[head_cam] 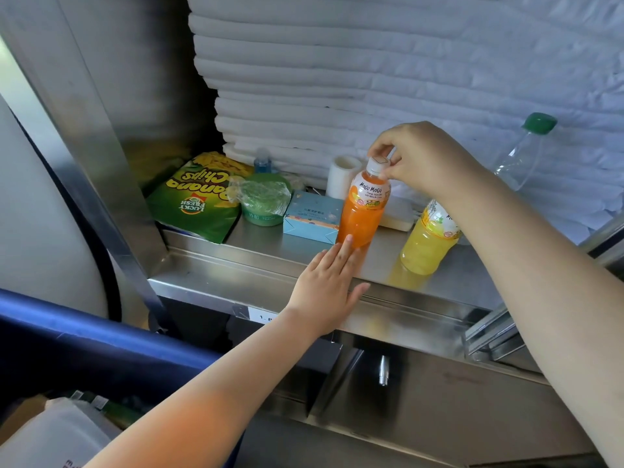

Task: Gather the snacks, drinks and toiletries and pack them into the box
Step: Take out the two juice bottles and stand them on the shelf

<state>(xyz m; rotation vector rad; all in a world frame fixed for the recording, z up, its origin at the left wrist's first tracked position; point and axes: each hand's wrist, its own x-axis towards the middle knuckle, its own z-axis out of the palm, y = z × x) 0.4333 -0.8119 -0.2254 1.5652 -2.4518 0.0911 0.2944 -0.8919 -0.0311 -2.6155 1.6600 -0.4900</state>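
Right hand (423,157) pinches orange bottle (363,214) at cap. Left hand (325,292), fingers straight, touches its base on surface (266,239)

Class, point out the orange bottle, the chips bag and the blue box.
orange bottle (359,219): head view, orange body.
chips bag (192,211): head view, green front.
blue box (314,211): head view, top face.

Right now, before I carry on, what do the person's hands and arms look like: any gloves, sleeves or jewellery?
The left hand and the right hand are bare: no gloves, rings or watch show. The left forearm and right forearm are uncovered as far as the frame reaches; no sleeve shows.
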